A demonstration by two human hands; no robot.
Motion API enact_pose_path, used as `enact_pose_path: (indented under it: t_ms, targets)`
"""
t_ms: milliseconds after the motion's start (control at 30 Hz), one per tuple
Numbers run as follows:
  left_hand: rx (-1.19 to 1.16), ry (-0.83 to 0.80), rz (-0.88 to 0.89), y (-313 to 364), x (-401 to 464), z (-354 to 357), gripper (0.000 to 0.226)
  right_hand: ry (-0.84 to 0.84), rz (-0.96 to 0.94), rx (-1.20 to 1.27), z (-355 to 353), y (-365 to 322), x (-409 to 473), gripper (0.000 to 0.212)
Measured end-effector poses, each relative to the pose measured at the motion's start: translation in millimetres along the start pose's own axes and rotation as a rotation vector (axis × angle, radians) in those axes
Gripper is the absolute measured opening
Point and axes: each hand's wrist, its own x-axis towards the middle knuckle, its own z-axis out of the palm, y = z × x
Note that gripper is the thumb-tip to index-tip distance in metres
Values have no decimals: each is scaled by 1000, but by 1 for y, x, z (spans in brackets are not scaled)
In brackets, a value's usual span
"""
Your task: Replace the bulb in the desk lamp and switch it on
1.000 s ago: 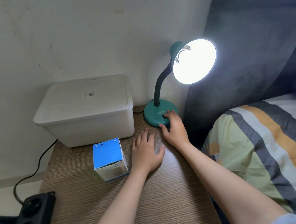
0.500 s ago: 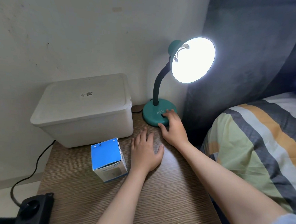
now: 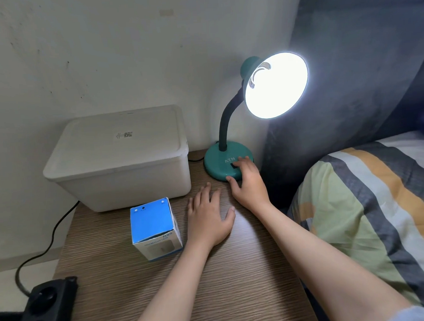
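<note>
1. Right now the right hand [image 3: 249, 183] rests on the front of the teal lamp base [image 3: 218, 163], fingers loosely curled with their tips on the dark switch; it grips nothing, only presses down.
2. The left hand [image 3: 209, 220] lies flat and open, palm down, on the wooden desk [image 3: 212, 283], fingers spread, holding nothing, just beside the right wrist.
3. The desk lamp [image 3: 230, 115] stands at the far right corner of the desk, its dark gooseneck curving up to a shade [image 3: 276, 85] that glows bright white; the bulb inside is lit, though the glare washes out its shape, so it probably sits fully in the socket.
4. A small blue-topped carton [image 3: 154, 231] marked "HUMIDIFIER" stands just left of the left hand, not touching it.
5. A white lidded plastic box [image 3: 122, 160] sits behind the carton, against the wall.
6. A black power strip [image 3: 45, 309] lies at the near left corner, a black cable [image 3: 48, 245] running off behind the desk.
7. A striped bedcover [image 3: 370, 201] lies to the right.
</note>
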Motion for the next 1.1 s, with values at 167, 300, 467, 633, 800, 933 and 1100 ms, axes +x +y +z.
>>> enact_pose_path:
  t_ms: [167,300,467,633,800,933,1100]
  targets:
    - [-11,-4,1,0,0,0,61,0,-5,-7,-1,0,0,41]
    - [-9,-14,2,0,-1,-1,61,0,-1,-12,0,0,-1,41]
    - [-9,-18,-1,0,0,-1,61,-3,8,-25,1,0,0,43]
    - [-13,-16,4,0,0,-1,61,-3,11,-23,1,0,0,43]
    - [-9,-1,26,0,-1,-2,59,-37,13,-74,2,-1,1,47]
    - [-20,6,37,0,-4,-3,58,-84,16,-89,1,-4,0,50]
    - [-32,-48,31,3,-3,-9,61,28,37,14,-4,-9,-4,50]
